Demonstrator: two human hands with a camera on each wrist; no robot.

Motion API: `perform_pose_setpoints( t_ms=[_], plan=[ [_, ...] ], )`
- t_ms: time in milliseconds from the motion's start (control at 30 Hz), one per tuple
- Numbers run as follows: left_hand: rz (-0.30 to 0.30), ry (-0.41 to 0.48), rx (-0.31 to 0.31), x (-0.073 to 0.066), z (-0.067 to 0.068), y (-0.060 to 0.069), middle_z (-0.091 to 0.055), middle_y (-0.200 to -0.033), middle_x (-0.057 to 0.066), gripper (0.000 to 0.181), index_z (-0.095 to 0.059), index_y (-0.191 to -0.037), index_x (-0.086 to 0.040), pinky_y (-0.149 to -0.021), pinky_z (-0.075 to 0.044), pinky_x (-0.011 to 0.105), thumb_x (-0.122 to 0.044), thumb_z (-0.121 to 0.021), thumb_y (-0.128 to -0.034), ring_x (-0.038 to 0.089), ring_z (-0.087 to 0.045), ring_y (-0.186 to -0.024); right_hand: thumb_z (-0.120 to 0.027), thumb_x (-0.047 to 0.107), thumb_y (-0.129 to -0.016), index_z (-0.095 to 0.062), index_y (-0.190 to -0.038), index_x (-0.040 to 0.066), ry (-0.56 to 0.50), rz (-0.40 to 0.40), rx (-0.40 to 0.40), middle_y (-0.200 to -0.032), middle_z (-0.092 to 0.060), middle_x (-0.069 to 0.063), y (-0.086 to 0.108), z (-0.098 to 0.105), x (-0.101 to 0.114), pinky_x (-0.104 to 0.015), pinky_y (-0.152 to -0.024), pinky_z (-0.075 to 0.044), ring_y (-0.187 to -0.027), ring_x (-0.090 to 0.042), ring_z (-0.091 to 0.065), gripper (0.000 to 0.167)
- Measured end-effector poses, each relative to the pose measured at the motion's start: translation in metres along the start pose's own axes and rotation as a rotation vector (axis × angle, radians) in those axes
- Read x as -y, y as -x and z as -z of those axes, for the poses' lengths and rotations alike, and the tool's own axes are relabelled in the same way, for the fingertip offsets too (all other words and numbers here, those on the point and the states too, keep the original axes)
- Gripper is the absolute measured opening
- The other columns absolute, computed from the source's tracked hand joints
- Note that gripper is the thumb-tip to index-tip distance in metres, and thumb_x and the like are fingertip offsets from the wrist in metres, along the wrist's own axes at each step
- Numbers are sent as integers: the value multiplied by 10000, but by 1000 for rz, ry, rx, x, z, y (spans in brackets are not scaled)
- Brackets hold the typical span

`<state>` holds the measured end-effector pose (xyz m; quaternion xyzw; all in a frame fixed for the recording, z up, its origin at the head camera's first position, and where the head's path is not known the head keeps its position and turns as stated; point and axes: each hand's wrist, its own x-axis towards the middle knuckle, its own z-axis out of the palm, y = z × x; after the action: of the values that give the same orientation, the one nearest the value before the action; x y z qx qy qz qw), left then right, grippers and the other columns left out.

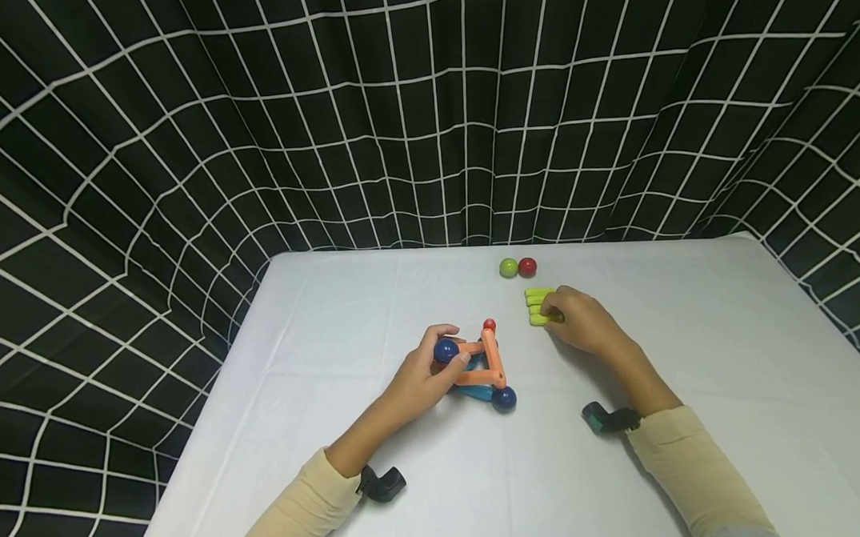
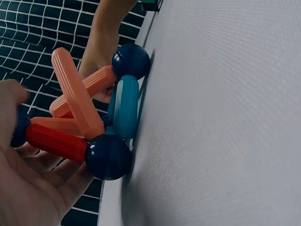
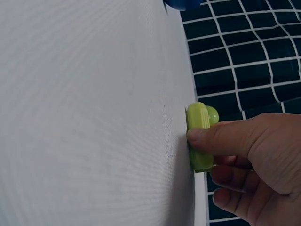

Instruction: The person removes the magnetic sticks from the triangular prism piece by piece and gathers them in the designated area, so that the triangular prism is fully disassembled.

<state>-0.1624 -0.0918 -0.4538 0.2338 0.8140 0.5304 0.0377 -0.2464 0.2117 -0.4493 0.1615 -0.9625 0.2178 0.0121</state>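
Note:
My left hand [image 1: 417,385] grips a frame of magnetic building sticks and balls, with the thumb and fingers around its left corner. Orange sticks [image 1: 493,358], a red stick [image 2: 56,142] and blue sticks [image 2: 126,106] make up the frame, joined by dark blue balls [image 1: 504,399]. A small red ball [image 1: 489,324] shows at its far corner. To the right, several lime-green sticks [image 1: 538,293] lie side by side on the table. My right hand [image 1: 585,319] pinches the nearest green stick [image 3: 197,113], its thumb on the near side; the other fingertips are partly hidden.
A green ball [image 1: 508,267] and a red ball [image 1: 527,267] sit together near the far edge of the white-covered table [image 1: 345,304]. Black curtain [image 1: 438,124] with a white grid surrounds the table's back and sides. Each wrist wears a dark camera [image 1: 383,485].

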Motion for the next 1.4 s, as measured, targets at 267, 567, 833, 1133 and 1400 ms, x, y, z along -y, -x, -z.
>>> perform_pose_setpoints(
  t_ms=[267, 567, 833, 1133, 1400],
  plan=[
    [14, -129, 64, 15, -7, 3, -645, -1131, 112, 599, -398, -1442, -61, -809, -489, 321, -363, -637, -983, 143, -556, -910, -805, 63, -822, -710, -1020, 32, 3, -8, -11, -931, -600, -90, 2, 2, 7, -457, -801, -503, -859, -268, -553, 222],
    [32, -132, 95, 19, -6, 3, -591, -1328, 142, 610, -407, -1445, -47, -996, -466, 416, -342, -650, -969, 185, -563, -1108, -727, 78, -908, -691, -988, 82, -225, 244, 18, -798, -566, 33, 10, 12, 45, -329, -659, -480, -748, -172, -522, 88],
    [35, -63, 242, 36, 3, -2, -584, -1329, 24, 643, -475, -1413, -100, -1056, -415, 388, -351, -762, -894, 130, -526, -1203, -722, 84, -921, -708, -1069, 110, -328, 372, 68, -812, -584, 72, 23, 15, 79, -273, -614, -483, -711, -133, -525, 151],
    [-4, -57, 268, 36, 9, -4, -633, -1277, 54, 624, -543, -1388, -50, -1066, -416, 390, -149, -809, -832, 187, -545, -1240, -732, 133, -928, -667, -1226, 83, -247, 436, 134, -841, -597, 87, 25, 11, 87, -249, -606, -482, -699, -119, -533, 309],
    [-31, -61, 250, 36, 7, -5, -665, -1163, -8, 363, -682, -1174, -108, -1038, -426, 390, -77, -797, -831, 169, -567, -1146, -744, 87, -890, -615, -943, 130, -228, 345, 171, -777, -552, 73, 31, 29, 86, -276, -594, -476, -707, -122, -528, 146]
  ],
)
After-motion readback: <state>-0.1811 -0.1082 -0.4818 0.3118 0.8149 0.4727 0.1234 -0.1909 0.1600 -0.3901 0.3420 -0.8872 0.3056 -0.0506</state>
